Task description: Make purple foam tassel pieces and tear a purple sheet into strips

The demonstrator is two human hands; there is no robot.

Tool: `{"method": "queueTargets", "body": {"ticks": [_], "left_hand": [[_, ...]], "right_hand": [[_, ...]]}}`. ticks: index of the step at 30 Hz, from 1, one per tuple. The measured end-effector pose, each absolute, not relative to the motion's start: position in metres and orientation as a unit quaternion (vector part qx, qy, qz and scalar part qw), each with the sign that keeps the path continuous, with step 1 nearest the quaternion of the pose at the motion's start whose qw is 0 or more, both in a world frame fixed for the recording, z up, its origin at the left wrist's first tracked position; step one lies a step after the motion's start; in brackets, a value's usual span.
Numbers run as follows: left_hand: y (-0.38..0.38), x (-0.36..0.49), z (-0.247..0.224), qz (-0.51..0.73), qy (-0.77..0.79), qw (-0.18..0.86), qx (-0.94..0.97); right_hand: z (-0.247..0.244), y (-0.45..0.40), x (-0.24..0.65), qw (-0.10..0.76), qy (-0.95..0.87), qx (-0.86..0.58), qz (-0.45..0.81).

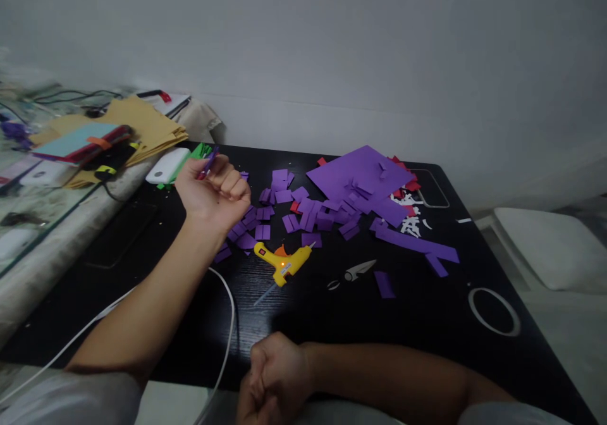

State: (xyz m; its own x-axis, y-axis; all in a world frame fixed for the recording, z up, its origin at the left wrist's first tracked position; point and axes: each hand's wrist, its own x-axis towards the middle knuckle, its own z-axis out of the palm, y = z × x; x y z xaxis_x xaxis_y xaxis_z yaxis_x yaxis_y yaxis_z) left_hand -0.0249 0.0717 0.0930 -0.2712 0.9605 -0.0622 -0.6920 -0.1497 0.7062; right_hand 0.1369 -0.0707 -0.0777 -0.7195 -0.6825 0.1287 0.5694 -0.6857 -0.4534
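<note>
My left hand (215, 188) is raised above the left part of the black table, its fingers curled round a small purple and red piece (208, 163). My right hand (275, 377) rests near the front edge, fingers curled in; whatever it may hold is hidden. Between the hands lies a yellow glue gun (294, 260) with its small light lit and a glue stick out of its back. Many small purple pieces (283, 196) are scattered behind it, beside a large purple sheet (365, 169). Scissors (361, 269) lie right of the glue gun.
A white cable (232, 311) loops across the table's left part. A tape ring (494, 312) and long purple strips (412, 241) lie at the right. Brown envelopes (147, 124) and a white device (167, 166) are at the left. A white stool (550, 248) stands beyond the right edge.
</note>
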Motion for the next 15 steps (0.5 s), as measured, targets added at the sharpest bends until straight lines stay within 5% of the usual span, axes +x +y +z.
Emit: {"method": "queueTargets", "body": {"ticks": [7,13,15], "left_hand": [[0.07,-0.021,0.089,0.718,0.32,0.577,0.22],[0.073,-0.026,0.088,0.723,0.329,0.567,0.22],[0.074,-0.027,0.087,0.721,0.323,0.573,0.217]], "right_hand": [[-0.072,-0.07,0.138,0.38,0.164,-0.081,-0.907],[-0.05,-0.062,0.14,0.533,0.256,0.077,-0.802],[-0.04,-0.06,0.148,0.37,0.399,0.174,-0.821]]}}
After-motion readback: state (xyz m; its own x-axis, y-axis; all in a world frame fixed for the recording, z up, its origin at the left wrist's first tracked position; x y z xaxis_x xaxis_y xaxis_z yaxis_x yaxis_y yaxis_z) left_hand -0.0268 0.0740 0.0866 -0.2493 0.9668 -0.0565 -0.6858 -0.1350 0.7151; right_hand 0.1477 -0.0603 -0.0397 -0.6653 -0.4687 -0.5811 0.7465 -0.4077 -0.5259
